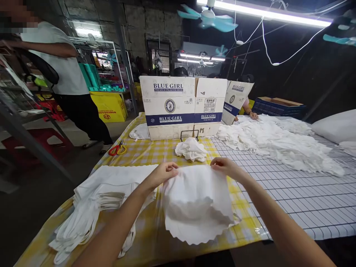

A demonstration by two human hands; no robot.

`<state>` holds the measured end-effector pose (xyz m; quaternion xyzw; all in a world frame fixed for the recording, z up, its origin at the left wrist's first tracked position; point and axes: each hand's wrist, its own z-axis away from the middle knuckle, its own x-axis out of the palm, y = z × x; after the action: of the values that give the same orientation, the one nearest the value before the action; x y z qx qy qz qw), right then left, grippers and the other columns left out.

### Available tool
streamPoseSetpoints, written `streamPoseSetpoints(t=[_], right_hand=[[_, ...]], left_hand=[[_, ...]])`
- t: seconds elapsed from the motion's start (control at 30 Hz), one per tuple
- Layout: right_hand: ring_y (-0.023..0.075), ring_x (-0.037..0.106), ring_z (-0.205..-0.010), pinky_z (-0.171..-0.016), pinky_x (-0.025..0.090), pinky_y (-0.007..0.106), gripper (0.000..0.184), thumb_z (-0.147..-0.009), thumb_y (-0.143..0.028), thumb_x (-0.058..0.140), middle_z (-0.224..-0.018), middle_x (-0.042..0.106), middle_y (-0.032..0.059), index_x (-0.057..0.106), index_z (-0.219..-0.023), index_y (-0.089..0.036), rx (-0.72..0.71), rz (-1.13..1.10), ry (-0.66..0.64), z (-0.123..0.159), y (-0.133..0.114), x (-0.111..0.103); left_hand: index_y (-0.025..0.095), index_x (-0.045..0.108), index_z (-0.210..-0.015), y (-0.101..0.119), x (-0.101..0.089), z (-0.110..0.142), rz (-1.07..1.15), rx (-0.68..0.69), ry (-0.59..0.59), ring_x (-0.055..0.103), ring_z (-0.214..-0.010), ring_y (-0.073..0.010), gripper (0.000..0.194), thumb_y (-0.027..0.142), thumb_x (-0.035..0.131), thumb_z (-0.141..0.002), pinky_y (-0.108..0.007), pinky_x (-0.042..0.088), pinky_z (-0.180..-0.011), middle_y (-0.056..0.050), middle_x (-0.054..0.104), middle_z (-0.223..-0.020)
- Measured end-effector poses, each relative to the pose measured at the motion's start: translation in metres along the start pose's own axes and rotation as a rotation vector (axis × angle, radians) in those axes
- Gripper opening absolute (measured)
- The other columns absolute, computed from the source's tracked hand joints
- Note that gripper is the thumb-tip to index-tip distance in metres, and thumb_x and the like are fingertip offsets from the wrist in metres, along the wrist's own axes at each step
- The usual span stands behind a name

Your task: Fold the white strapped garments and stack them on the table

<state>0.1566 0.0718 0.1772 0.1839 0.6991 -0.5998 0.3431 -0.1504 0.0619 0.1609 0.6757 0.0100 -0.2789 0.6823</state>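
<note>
A white cloth (pixel 194 189) is hanging between two bare hands at the near side of a worktable, its scalloped lower edge spreading above the tabletop and its lower half showing a soft, shadowed fold. The left hand (pixel 167 171) is pinching the upper left corner, fingers closing on the fabric, while the right hand (pixel 222 165) is gripping the upper right corner in the same closed pinch. Beneath, a yellow-and-white checked tablecloth (pixel 155 150) is covering this part of the table; to the right, a white sheet with dark grid lines (pixel 280 202) is bearing a broad heap of white fabric (pixel 272 142). A layered stack of white pieces (pixel 111 196) is lying beside the left forearm, red-and-yellow scissors (pixel 118 149) are resting beyond it, and a crumpled white bundle (pixel 191 149) is sitting before a printed carton (pixel 171 102). A person in a white shirt (pixel 59 59) is standing at left in the dim workshop, where teal-bladed ceiling fans (pixel 208 16) are hanging near a lit tube light (pixel 267 14).
</note>
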Motion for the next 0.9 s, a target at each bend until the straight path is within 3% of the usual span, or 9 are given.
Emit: streamPoseSetpoints(t=[0.07,0.13,0.27,0.4,0.47,0.53,0.63,0.8,0.9], right_hand=[[0.0181,0.055,-0.072,-0.063,0.041,0.030,0.016,-0.074,-0.029,0.057,-0.081,0.056,0.0042,0.060,-0.086,-0.019,0.022,0.124,0.107,-0.001,0.019,0.024],[0.0192,0.056,-0.077,-0.068,0.042,0.032,0.017,-0.074,-0.026,0.056,-0.088,0.056,0.0048,0.059,-0.090,-0.021,-0.003,0.139,0.087,0.009,0.033,0.050],[0.0209,0.058,-0.081,-0.069,0.046,0.034,0.018,-0.078,-0.034,0.054,-0.093,0.056,0.0037,0.056,-0.095,-0.026,-0.114,0.183,-0.053,0.040,0.045,0.101],[0.0332,0.057,-0.087,-0.069,0.047,0.044,0.032,-0.067,-0.034,0.064,-0.098,0.057,0.0077,0.054,-0.097,-0.029,-0.096,0.352,0.002,0.056,0.046,0.144],[0.0364,0.057,-0.084,-0.065,0.046,0.047,0.021,-0.068,-0.031,0.060,-0.093,0.058,0.0099,0.055,-0.089,-0.028,-0.079,0.386,0.024,0.057,0.047,0.156],[0.0348,0.059,-0.080,-0.061,0.046,0.045,0.008,-0.074,-0.026,0.051,-0.087,0.059,0.0103,0.055,-0.080,-0.027,-0.084,0.389,0.017,0.056,0.049,0.159],[0.0280,0.060,-0.070,-0.055,0.043,0.039,0.014,-0.080,-0.023,0.040,-0.080,0.061,0.0076,0.051,-0.073,-0.027,-0.065,0.354,0.018,0.052,0.051,0.151],[0.0209,0.054,-0.055,-0.049,0.036,0.030,0.021,-0.089,-0.032,0.029,-0.062,0.057,0.0015,0.045,-0.080,-0.025,0.049,0.281,0.157,0.044,0.043,0.112],[0.0183,0.052,-0.053,-0.051,0.034,0.028,0.020,-0.089,-0.034,0.031,-0.062,0.058,0.0009,0.048,-0.088,-0.023,0.059,0.253,0.268,0.041,0.034,0.083]], left_hand=[[0.015,0.053,-0.111,-0.027,0.015,-0.005,-0.307,-0.059,0.223,0.055,-0.088,-0.0210,0.038,0.029,0.052,-0.075,-0.031,0.043,-0.075,-0.007,0.058,-0.095],[0.016,0.047,-0.121,-0.053,0.032,0.002,-0.532,-0.045,0.305,0.049,-0.106,-0.0237,0.047,0.025,0.050,-0.075,-0.035,0.039,-0.088,-0.010,0.053,-0.114],[0.020,0.041,-0.130,-0.084,0.073,0.040,-0.730,-0.103,0.214,0.040,-0.119,-0.0269,0.059,0.032,0.054,-0.074,-0.037,0.034,-0.096,-0.011,0.042,-0.130],[0.019,0.035,-0.135,-0.088,0.107,0.073,-0.883,-0.215,0.209,0.039,-0.118,-0.0331,0.074,0.030,0.062,-0.068,-0.042,0.036,-0.093,-0.014,0.041,-0.131],[0.019,0.036,-0.135,-0.090,0.115,0.080,-0.932,-0.264,0.215,0.040,-0.116,-0.0335,0.068,0.026,0.059,-0.071,-0.042,0.038,-0.089,-0.015,0.043,-0.129],[0.019,0.042,-0.131,-0.094,0.117,0.083,-0.965,-0.264,0.225,0.043,-0.112,-0.0306,0.055,0.019,0.049,-0.076,-0.040,0.040,-0.087,-0.014,0.048,-0.124],[0.017,0.050,-0.123,-0.101,0.112,0.083,-0.992,-0.252,0.236,0.049,-0.105,-0.0247,0.049,0.004,0.033,-0.079,-0.035,0.041,-0.086,-0.012,0.055,-0.112],[0.015,0.049,-0.121,-0.096,0.094,0.080,-1.003,-0.287,0.250,0.053,-0.097,-0.0216,0.053,-0.003,0.024,-0.079,-0.031,0.042,-0.082,-0.012,0.057,-0.105],[0.014,0.046,-0.123,-0.089,0.082,0.078,-0.934,-0.351,0.217,0.053,-0.099,-0.0203,0.049,0.000,0.026,-0.081,-0.031,0.041,-0.084,-0.013,0.055,-0.110]])
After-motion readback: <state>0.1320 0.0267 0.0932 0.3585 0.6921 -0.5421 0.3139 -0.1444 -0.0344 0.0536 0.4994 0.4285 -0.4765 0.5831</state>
